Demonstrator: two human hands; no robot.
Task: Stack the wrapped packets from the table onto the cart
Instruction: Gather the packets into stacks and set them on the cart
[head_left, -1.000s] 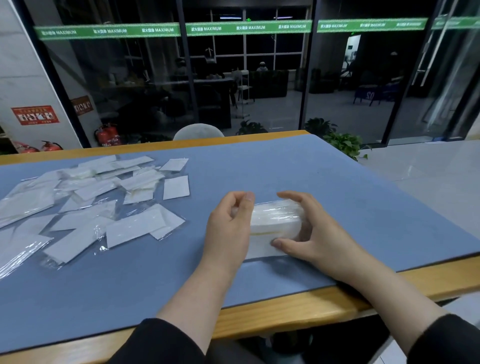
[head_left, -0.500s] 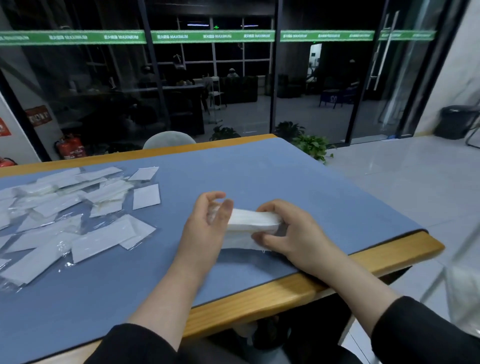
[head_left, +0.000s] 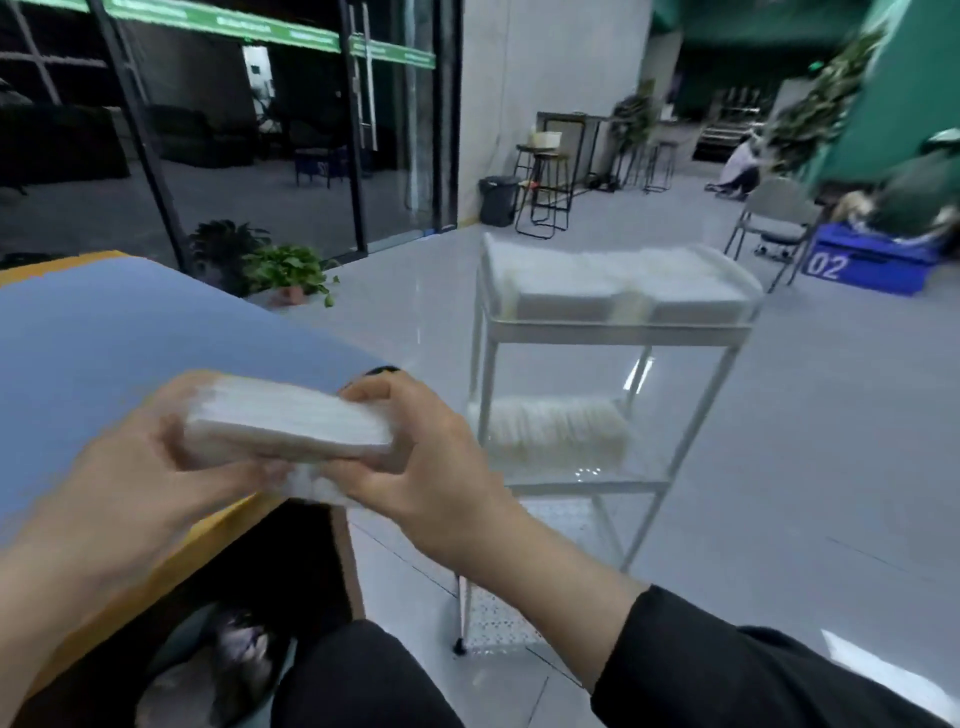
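A thick stack of white wrapped packets (head_left: 291, 423) is held off the table, above its right corner. My left hand (head_left: 140, 462) grips the stack's left end and my right hand (head_left: 426, 457) grips its right end, fingers curled round it. The view is blurred by motion. To the right stands the white cart (head_left: 613, 332); its top tray holds rows of white packets (head_left: 618, 283) and its middle shelf holds another row of packets (head_left: 550, 431).
The blue-topped table (head_left: 104, 343) with a wooden edge fills the left. A potted plant (head_left: 280, 270) sits on the floor behind it. Bar stools, a black bin (head_left: 498, 200), a grey chair (head_left: 774, 223) and a blue box (head_left: 867, 265) stand farther off on the grey floor.
The stack has been lifted off the table in both hands and the view has swung right, away from the loose packets, bringing the cart into sight.
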